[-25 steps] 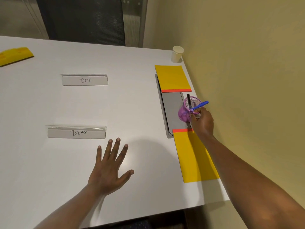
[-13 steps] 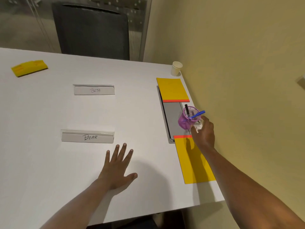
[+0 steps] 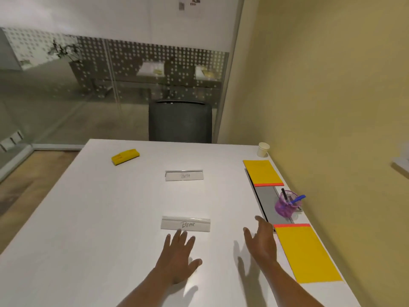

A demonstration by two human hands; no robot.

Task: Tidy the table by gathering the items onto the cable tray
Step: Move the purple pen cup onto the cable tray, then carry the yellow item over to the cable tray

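Note:
The grey cable tray [image 3: 266, 201] runs along the table's right edge. On it stands a purple mesh pen cup [image 3: 286, 206] with a black and a blue pen. Two yellow notepads lie over the tray's ends, the far notepad [image 3: 262, 172] and the near notepad [image 3: 305, 252]. Two name cards rest mid-table, "BETA" [image 3: 184, 175] and "BEAR" [image 3: 185, 224]. A yellow block [image 3: 125, 156] lies at the far left. My left hand [image 3: 179, 258] lies flat and open, its fingertips at the BEAR card. My right hand [image 3: 261, 240] hovers open left of the near notepad, holding nothing.
A paper cup [image 3: 263, 149] stands in the far right corner by the yellow wall. A dark chair [image 3: 179, 121] sits behind the white table [image 3: 88, 218]. Glass partition beyond; wooden floor to the left.
My right hand has let go of the pen cup and drawn back left toward me. My view has tilted up, showing the chair and partition. The left hand now touches the BEAR card.

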